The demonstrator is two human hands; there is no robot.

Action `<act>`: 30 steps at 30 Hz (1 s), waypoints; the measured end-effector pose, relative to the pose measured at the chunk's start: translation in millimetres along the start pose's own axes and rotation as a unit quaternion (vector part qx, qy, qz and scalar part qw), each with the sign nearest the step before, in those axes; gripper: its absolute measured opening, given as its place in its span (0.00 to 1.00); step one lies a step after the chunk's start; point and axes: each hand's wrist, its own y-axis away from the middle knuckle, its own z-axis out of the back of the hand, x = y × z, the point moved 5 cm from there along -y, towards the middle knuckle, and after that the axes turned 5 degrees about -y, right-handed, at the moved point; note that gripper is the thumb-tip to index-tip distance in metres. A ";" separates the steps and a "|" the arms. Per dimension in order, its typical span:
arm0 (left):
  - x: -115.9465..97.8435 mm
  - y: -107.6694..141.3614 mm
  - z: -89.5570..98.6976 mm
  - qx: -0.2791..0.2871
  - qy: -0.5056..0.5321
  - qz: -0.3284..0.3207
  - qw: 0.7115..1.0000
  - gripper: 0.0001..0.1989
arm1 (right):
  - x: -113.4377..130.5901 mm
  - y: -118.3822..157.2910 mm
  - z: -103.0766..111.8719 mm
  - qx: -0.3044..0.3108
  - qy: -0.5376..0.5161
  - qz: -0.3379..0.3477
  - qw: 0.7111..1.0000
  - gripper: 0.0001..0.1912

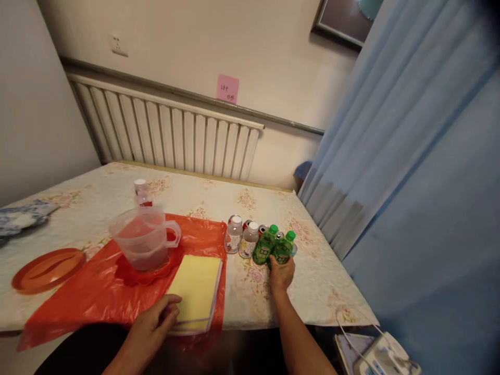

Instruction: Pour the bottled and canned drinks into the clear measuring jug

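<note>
My right hand (282, 273) is wrapped around the lower part of a green plastic bottle (284, 249) with a green cap, upright at the right end of a drinks group. Touching or just beside it is a second green bottle (265, 245). Two clear bottles with white caps, one the nearer clear bottle (248, 240), stand to their left, with several drink cans (263, 228) partly hidden behind. My left hand (156, 320) is loosely curled with nothing in it, at the left edge of a folded yellow cloth (198, 286). Whether it touches the cloth is unclear.
A translucent measuring jug (142, 245) stands in a red scalloped dish on a red plastic sheet (94, 302). Left lie an orange lid (49, 270) and a blue-white cloth (23, 219). A clear bottle (141, 191) stands behind the jug. A blue curtain (390, 182) borders the right.
</note>
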 end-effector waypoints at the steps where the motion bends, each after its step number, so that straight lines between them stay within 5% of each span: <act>1: 0.1 0.3 -0.7 0.003 -0.003 -0.001 1.000 0.18 | 0.5 -0.4 -0.3 0.000 0.003 0.000 1.000 0.34; 9: -2.1 -1.7 -12.4 0.022 -0.028 -0.024 0.999 0.16 | 9.3 -1.4 10.7 0.020 0.015 0.005 1.000 0.27; 14: -9.3 -7.0 -22.5 0.052 -0.032 -0.040 0.997 0.16 | 19.6 25.0 25.9 0.062 -0.015 0.040 0.997 0.25; 18: -47.6 -10.6 -24.6 0.055 -0.015 -0.088 0.994 0.17 | 41.3 66.4 29.8 0.173 -0.095 0.098 0.975 0.25; 24: -122.8 -16.8 -11.1 0.029 -0.071 -0.244 0.967 0.27 | 93.4 121.0 32.6 0.308 -0.156 0.194 0.918 0.27; 30: -147.9 -15.0 10.2 -0.003 -0.181 -0.337 0.924 0.19 | 135.0 148.9 28.5 0.397 -0.192 0.274 0.855 0.26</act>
